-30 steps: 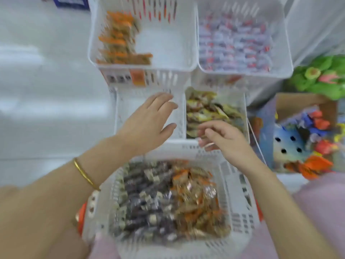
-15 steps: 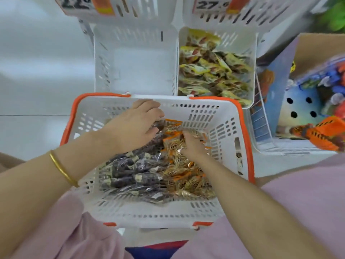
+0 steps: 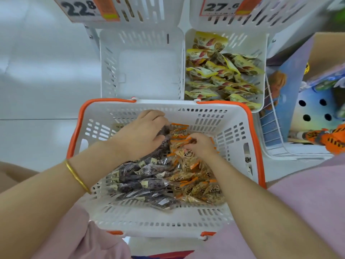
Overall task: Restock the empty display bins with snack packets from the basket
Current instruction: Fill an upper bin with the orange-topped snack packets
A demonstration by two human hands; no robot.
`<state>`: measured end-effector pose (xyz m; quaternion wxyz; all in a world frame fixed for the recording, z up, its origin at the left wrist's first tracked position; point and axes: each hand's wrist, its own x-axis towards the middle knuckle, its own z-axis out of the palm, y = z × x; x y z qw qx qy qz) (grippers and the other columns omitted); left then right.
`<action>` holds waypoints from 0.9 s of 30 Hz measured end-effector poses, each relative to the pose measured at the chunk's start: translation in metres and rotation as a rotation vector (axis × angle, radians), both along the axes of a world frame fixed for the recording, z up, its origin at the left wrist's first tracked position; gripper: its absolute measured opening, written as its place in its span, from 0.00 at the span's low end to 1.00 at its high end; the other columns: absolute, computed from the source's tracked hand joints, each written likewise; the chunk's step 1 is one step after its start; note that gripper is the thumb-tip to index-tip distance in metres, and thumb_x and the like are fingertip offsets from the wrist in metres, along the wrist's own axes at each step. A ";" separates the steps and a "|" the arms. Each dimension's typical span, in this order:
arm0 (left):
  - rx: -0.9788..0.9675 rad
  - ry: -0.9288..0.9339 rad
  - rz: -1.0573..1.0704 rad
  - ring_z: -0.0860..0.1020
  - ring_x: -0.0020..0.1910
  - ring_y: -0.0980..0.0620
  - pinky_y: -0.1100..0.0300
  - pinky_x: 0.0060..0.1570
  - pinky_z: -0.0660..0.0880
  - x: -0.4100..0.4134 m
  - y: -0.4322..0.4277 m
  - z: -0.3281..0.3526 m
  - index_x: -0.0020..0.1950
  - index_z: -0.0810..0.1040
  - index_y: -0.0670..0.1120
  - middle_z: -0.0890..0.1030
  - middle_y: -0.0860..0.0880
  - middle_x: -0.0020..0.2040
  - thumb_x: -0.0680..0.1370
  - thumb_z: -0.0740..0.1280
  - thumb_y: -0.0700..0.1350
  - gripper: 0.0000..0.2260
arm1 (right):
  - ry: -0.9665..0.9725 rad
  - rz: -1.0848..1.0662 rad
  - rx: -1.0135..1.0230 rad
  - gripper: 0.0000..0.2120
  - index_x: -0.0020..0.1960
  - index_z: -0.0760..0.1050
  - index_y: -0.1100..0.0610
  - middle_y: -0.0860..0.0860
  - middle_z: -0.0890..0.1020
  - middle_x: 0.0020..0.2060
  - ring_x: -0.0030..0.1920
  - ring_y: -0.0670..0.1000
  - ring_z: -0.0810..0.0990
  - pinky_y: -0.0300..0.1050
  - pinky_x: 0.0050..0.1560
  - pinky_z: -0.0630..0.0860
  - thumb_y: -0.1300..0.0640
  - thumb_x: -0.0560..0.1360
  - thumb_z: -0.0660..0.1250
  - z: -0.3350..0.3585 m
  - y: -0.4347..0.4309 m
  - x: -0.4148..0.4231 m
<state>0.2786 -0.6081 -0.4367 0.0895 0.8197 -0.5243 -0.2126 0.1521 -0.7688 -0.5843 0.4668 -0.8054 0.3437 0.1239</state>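
- Two hands are down inside the basket [image 3: 233, 131], a white slotted one with an orange rim, which sits just in front of the bins.
- The left hand [image 3: 143, 133] lies on the dark packets [image 3: 141, 176] at the far end of their pile, fingers curled down round some of them in a grasp.
- A gold bangle [image 3: 76, 174] circles the left wrist.
- The right hand [image 3: 199, 146] is beside it, fingers bent into the orange packets [image 3: 196, 186] and pinching one or more; how many cannot be told.
- Dark packets fill the basket's left half and orange packets its right half, the two piles touching.
- The empty bin [image 3: 147, 71] stands directly beyond the basket's far wall, on the left.
- The right bin [image 3: 242, 43], touching the empty one, holds yellow packets [image 3: 220, 75].
- Price tags reading 22.8 [image 3: 80, 9] and 27.6 [image 3: 220, 6] hang on the bins above.
- A toy box [image 3: 308, 109] stands to the right.
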 end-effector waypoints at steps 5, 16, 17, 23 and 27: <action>0.027 0.316 0.272 0.64 0.70 0.47 0.56 0.65 0.64 0.006 -0.005 0.016 0.75 0.56 0.45 0.61 0.47 0.73 0.78 0.65 0.46 0.29 | -0.233 -0.105 0.229 0.11 0.35 0.71 0.57 0.42 0.77 0.26 0.25 0.36 0.72 0.33 0.32 0.67 0.61 0.74 0.69 0.102 -0.013 0.012; -0.301 0.807 0.458 0.74 0.42 0.62 0.73 0.34 0.72 -0.015 -0.014 0.064 0.63 0.64 0.47 0.75 0.54 0.48 0.72 0.73 0.42 0.24 | -0.579 -0.376 0.363 0.08 0.53 0.75 0.59 0.49 0.80 0.35 0.29 0.39 0.78 0.35 0.26 0.70 0.65 0.75 0.67 0.201 0.015 0.013; -0.312 0.819 0.458 0.75 0.43 0.62 0.73 0.35 0.73 -0.016 -0.014 0.066 0.62 0.63 0.48 0.75 0.53 0.49 0.72 0.73 0.42 0.24 | -0.593 -0.391 0.331 0.11 0.56 0.74 0.58 0.49 0.79 0.35 0.28 0.40 0.77 0.36 0.26 0.71 0.65 0.75 0.68 0.204 0.017 0.014; -0.345 0.769 0.379 0.76 0.48 0.57 0.61 0.50 0.74 -0.011 -0.009 0.076 0.60 0.64 0.49 0.76 0.50 0.52 0.75 0.70 0.41 0.20 | -0.527 -0.181 0.206 0.25 0.68 0.68 0.50 0.52 0.78 0.57 0.48 0.49 0.80 0.41 0.33 0.75 0.55 0.73 0.71 0.217 0.013 0.020; -0.340 0.710 0.268 0.76 0.46 0.56 0.63 0.47 0.76 0.008 -0.011 0.090 0.69 0.57 0.46 0.74 0.51 0.50 0.76 0.67 0.40 0.26 | -0.448 0.050 0.132 0.20 0.58 0.72 0.42 0.50 0.80 0.51 0.42 0.50 0.78 0.45 0.36 0.74 0.53 0.70 0.74 0.246 0.003 0.034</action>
